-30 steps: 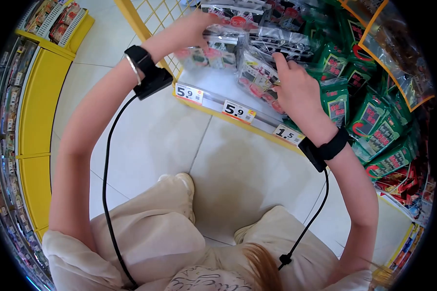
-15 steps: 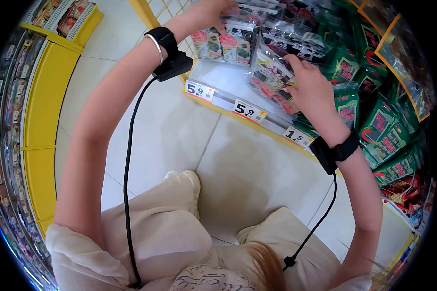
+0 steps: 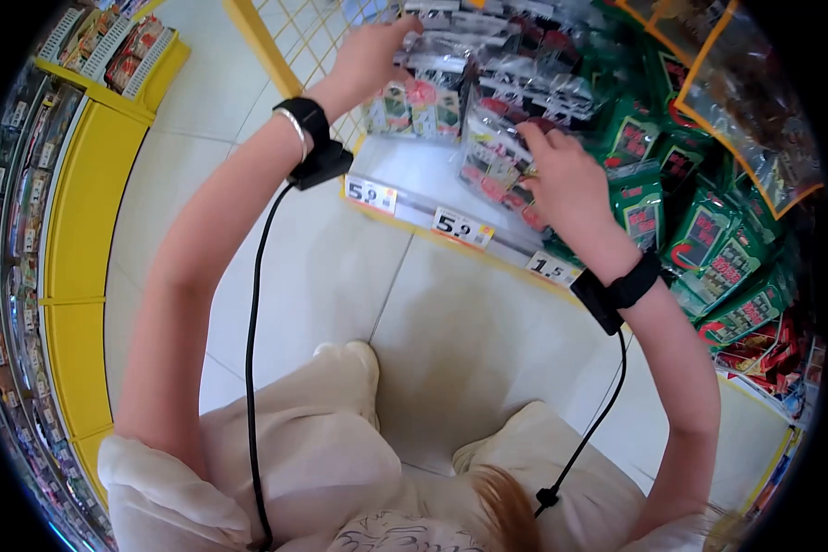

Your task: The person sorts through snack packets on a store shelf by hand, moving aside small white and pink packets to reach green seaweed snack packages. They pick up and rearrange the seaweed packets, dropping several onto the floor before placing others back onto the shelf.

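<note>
My left hand (image 3: pixel 370 63) is at the left end of the shelf, its thumb and fingers apart beside the upper edge of the clear packets with pink and green print (image 3: pixel 423 103). Its far fingertips are partly lost against the plastic. My right hand (image 3: pixel 569 179) has its thumb and fingers at the right side of a clear plastic packet with pink pictures (image 3: pixel 499 164), which leans at a slant near the shelf front. The fingers curl over that packet's edge. Behind both lie more dark, shiny packets (image 3: pixel 534 87).
Green packets (image 3: pixel 708 235) are heaped right of my right hand, with red packets (image 3: pixel 764 350) below. Price tags (image 3: pixel 463 227) line the shelf's front edge. A yellow wire rack side (image 3: pixel 265 51) stands at the left. A yellow shelf unit (image 3: pixel 74 221) runs along the far left. Cables hang from both wrists.
My left hand has drawn back a little from the pink and green packets, toward the left and down. My right hand stays at the slanted packet. The whole view has shifted slightly.
</note>
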The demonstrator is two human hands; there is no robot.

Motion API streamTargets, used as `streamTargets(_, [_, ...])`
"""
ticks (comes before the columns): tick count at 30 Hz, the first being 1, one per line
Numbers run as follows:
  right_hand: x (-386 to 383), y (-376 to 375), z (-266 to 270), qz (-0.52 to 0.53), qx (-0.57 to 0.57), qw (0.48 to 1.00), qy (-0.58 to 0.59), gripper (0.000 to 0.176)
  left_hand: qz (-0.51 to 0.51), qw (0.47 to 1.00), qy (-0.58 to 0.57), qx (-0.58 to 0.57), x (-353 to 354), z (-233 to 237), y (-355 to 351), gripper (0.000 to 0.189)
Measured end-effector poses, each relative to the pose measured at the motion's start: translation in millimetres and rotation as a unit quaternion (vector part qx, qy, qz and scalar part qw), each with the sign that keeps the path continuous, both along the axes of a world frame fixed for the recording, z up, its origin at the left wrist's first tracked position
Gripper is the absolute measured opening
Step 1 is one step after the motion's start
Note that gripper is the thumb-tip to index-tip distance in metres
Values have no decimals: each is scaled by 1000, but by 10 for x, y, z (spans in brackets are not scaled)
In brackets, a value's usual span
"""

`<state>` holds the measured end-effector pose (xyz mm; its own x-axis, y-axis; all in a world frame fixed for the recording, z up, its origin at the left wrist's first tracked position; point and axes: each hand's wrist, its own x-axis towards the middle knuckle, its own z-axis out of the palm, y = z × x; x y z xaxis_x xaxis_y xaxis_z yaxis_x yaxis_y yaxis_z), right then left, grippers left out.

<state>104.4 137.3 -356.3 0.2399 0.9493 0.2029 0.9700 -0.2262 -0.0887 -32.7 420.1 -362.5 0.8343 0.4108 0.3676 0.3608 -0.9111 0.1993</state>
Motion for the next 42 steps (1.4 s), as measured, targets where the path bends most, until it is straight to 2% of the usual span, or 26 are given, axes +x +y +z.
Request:
streamTargets(4, [8, -6, 6, 6, -10, 1000, 4, 60, 6, 1000, -20, 19, -44, 28, -78, 76])
streamTargets(6, [9, -10, 1, 5, -15, 1000, -1, 61, 17, 1000, 0, -16, -104, 49, -92, 76])
streamTargets(8, [26, -23, -11, 9, -15, 1000, -5, 61, 12, 994, 12, -107, -167, 73, -85, 78])
streamTargets(9, [28, -30, -11, 8, -14, 1000, -3, 61, 11, 994, 14, -106, -199, 75, -64, 78])
streamTargets(11, [33, -37, -4, 9, -16, 1000, 0, 61, -41, 997, 38, -56, -250, 70, -28, 80])
streamTargets(14, [36, -26, 14, 8, -36, 999, 8, 62, -61, 994, 64, -69, -257, 84, -50, 80])
streamTargets(17, [17, -22, 17, 3, -45, 999, 0, 63, -95, 993, 41, -63, -170, -62, -14, 77])
streamTargets(20, [13, -24, 13, 8, -39, 999, -2, 64, -83, 995, 61, -4, -101, -113, -41, 75])
streamTargets(22, [24, -17, 1, 11, -31, 999, -6, 64, -82, 994, 70, -11, -59, -78, -43, 76])
streamTargets(24, [27, -21, -12, 16, -27, 999, -7, 63, -106, 986, 70, 105, -25, -60, -24, 76])
streamTargets(28, [58, -15, -57, 26, -20, 999, 0, 62, -79, 991, 95, 58, 18, -83, 52, 76])
streamTargets(30, [51, -7, -32, 14, -21, 1000, -3, 62, -44, 988, 129, 73, 21, -48, 46, 81])
streamTargets(31, [59, -10, -38, 18, -15, 1000, -3, 63, -59, 985, 119, 108, 12, -94, 113, 70])
streamTargets(36, [78, -7, -52, 15, -14, 1000, 2, 64, -109, 987, 119, 19, -75, 65, -25, 67])
streamTargets(38, [88, -11, 4, 5, -37, 999, 36, 64, -195, 979, 46, -29, -123, 103, -58, 65])
streamTargets(40, [114, -8, 17, 13, -36, 998, 54, 63, -173, 981, 62, -55, -149, 95, -71, 63])
streamTargets(42, [131, 5, 63, 16, -56, 994, 98, 61, -176, 983, 41, -25, -158, 84, -62, 57])
